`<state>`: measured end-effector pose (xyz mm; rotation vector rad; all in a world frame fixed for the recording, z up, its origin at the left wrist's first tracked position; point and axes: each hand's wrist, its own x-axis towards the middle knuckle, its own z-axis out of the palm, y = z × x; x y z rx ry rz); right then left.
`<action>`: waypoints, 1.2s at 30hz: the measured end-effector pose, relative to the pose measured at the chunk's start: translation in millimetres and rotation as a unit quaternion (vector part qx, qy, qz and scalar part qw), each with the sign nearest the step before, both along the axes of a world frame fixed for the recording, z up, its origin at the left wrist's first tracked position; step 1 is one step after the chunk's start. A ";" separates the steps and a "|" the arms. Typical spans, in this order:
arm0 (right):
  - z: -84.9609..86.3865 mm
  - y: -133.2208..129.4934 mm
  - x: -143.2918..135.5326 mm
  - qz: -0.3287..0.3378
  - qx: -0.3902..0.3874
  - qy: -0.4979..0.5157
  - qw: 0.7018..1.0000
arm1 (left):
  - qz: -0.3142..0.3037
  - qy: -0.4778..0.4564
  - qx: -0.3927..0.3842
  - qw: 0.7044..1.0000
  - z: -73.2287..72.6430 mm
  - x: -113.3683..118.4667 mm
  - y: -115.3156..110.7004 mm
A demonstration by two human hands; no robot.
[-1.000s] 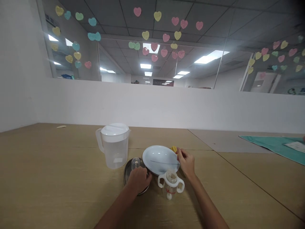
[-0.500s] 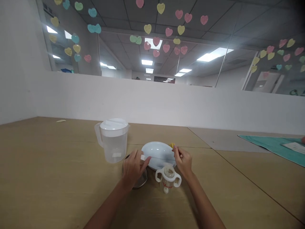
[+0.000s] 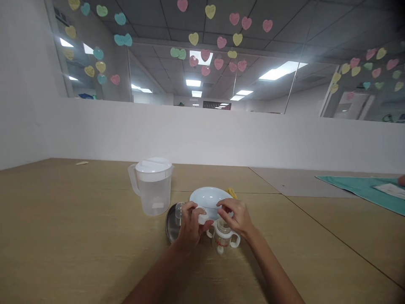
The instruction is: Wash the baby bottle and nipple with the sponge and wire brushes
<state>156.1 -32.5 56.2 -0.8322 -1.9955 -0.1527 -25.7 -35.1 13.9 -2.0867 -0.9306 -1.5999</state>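
My left hand (image 3: 190, 226) is closed on a small white piece (image 3: 202, 216), held above the near edge of the white bowl (image 3: 210, 195). Close to it on the right, my right hand (image 3: 234, 214) has its thumb and fingertips slightly apart, with nothing visible between them. Below both hands stands a clear baby bottle (image 3: 222, 237) with two white handles and an uncapped top. To the left, a round metal tray (image 3: 171, 226) carries a small clear cover (image 3: 179, 211), partly behind my left hand.
A lidded translucent pitcher (image 3: 155, 192) stands left of the tray. Something yellow (image 3: 232, 193) lies behind the bowl's right side. At the far right are a teal cloth (image 3: 354, 186) with a white paper and part of another person's hand (image 3: 401, 180).
My left hand has moved right off the tray, bringing the white piece towards my right hand. My right hand has moved away from the yellow thing and opened its fingers somewhat.
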 end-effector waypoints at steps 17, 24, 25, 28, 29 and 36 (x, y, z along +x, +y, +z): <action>6.2 -11.6 -22.0 -0.027 0.099 -0.102 0.989 | -0.075 -0.050 0.091 0.992 3.5 7.8 1.7; 0.2 -11.0 -25.1 -0.072 0.207 -0.109 0.970 | -0.084 -0.048 0.121 0.988 17.7 6.5 -7.1; -0.7 -10.3 -24.9 -0.074 0.217 -0.109 0.967 | -0.085 -0.048 0.125 0.987 18.6 6.4 -7.7; -1.7 -9.4 -24.4 -0.071 0.225 -0.110 0.966 | -0.089 -0.055 0.131 0.986 18.8 6.4 -7.3; -1.5 -9.6 -24.4 -0.070 0.223 -0.110 0.966 | -0.094 -0.064 0.130 0.985 18.3 6.5 -6.5; -0.2 -13.2 -28.4 -0.068 0.253 -0.098 0.960 | -0.148 -0.109 0.122 0.975 13.8 8.4 0.2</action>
